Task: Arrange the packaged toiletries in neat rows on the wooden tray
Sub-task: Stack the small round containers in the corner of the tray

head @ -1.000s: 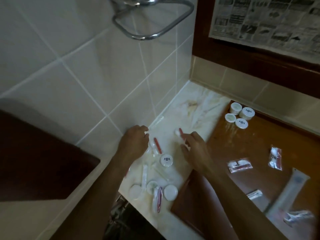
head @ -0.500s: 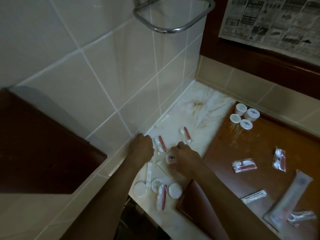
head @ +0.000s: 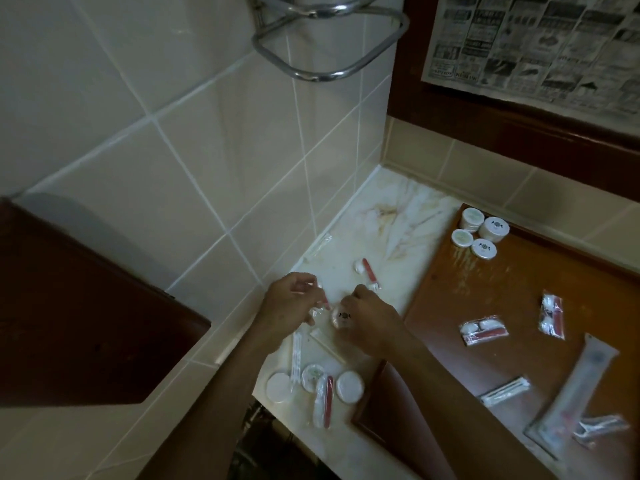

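Both hands now closed in on loose items on marble counter (head: pixel 398 216), beside tray (head: pixel 512 292). Right hand (head: pixel 367 315), earlier reaching toward red sachet (head: pixel 369 273), now curled round white disc (head: pixel 341 317). Left hand (head: pixel 289 306) pinching clear red-striped packet (head: pixel 320 301). Pickup likely begun; most toiletries not yet in rows. On tray: four discs (head: pixel 479 232) clustered at far corner, sachets scattered, askew.

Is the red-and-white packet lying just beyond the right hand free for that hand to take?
Probably not at once: the right hand grips a round soap. The red-and-white packet itself lies uncovered on the marble counter.
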